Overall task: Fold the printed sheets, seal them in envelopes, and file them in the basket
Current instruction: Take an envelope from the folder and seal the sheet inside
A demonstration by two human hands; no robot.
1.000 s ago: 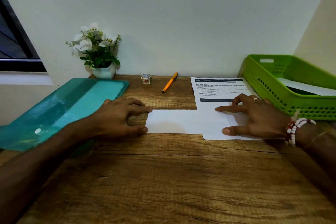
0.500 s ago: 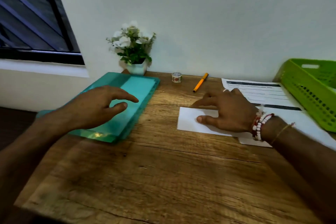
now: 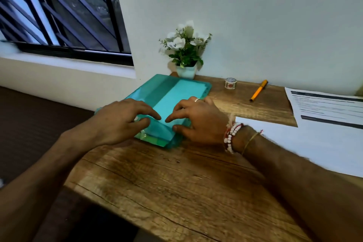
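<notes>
Pinching left hand (image 3: 121, 122): thumb and forefinger closed on the near flap of the teal folder (image 3: 176, 94).
Right hand (image 3: 200, 122): bent fingertips on the folder, thumb at its near edge; clamped or not, cannot tell.
Folded sheet (image 3: 294, 139): flat on the desk, right of both hands, untouched.
Printed sheet (image 3: 324, 108): far right, just behind the folded sheet.

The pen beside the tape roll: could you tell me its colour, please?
The pen is orange with a dark cap, best seen in head view.
</notes>
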